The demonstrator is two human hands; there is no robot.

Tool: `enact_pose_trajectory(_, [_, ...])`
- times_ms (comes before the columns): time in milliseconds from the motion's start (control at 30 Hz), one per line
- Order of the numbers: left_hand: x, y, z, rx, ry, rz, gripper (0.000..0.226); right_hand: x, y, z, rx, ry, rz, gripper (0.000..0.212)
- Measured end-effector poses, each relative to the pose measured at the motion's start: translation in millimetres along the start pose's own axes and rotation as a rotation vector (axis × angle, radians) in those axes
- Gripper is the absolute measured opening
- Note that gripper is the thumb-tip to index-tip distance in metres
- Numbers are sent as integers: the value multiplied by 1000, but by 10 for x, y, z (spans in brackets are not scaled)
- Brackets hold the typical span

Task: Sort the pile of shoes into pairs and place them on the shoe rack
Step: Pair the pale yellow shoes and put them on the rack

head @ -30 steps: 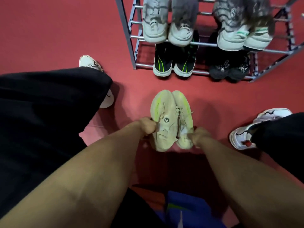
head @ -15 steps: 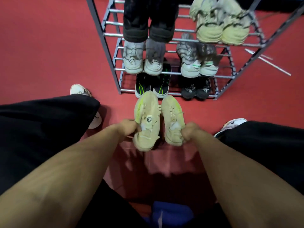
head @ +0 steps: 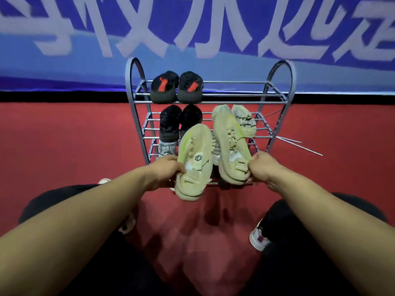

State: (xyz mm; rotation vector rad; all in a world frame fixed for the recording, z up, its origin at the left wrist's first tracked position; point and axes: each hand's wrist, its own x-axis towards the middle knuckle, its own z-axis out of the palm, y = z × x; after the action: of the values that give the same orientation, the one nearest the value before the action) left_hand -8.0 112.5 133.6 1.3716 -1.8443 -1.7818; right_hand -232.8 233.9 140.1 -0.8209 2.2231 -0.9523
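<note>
I hold a pair of beige shoes with lime-green trim in the air before the grey metal shoe rack (head: 277, 95). My left hand (head: 168, 169) grips the heel end of the left beige shoe (head: 195, 159). My right hand (head: 259, 167) grips the heel end of the right beige shoe (head: 230, 144). Both shoes point toes-first at the rack and cover its lower shelves. The top shelf carries a black pair with red marks (head: 176, 87) on its left half. The shelf below holds a black pair (head: 180, 122) and a cream pair (head: 243, 118).
A grey shoe (head: 167, 149) shows on a lower shelf behind my left hand. Thin metal rods (head: 299, 146) lie on the red floor right of the rack. A blue banner with white lettering (head: 192, 28) stands behind it. My knees in black trousers flank the space, with my own white shoe (head: 258, 238) at right.
My view has tilted up, so the rack's top shelf and the banner now show. Both hands have raised the beige pair higher and nearer the rack.
</note>
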Motion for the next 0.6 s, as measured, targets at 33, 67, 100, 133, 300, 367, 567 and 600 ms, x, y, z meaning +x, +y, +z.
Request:
enact_pose_trajectory(33, [-10, 122, 21, 8, -7, 38, 19, -4, -49, -84, 16, 25, -23, 26])
enact_pose_trajectory(67, [-1, 263, 51, 20, -7, 75, 20, -4, -117, -181, 26, 58, -47, 26])
enact_pose_trajectory(100, [6, 410, 80, 38, -5, 100, 21, 6, -191, -280, 35, 91, -60, 24])
enact_pose_trajectory(133, [32, 561, 114, 44, -7, 130, 19, 28, -273, -382, 50, 124, -76, 24])
enact_pose_trajectory(300, [321, 1305, 202, 31, 15, 234, 12, 359, -762, -850, 116, 205, -136, 25])
enact_pose_trajectory(367, [471, 1541, 237, 35, 54, 254, 13, 586, -911, -977, 101, 248, -166, 21])
enact_pose_trajectory(567, [1308, 2114, 312, 101, 201, 242, 27, 1379, -1158, -1222, 37, 367, -165, 20])
enact_pose_trajectory(600, [1448, 2174, 323, 116, 224, 246, 27, 1511, -1156, -1232, 26, 362, -144, 19])
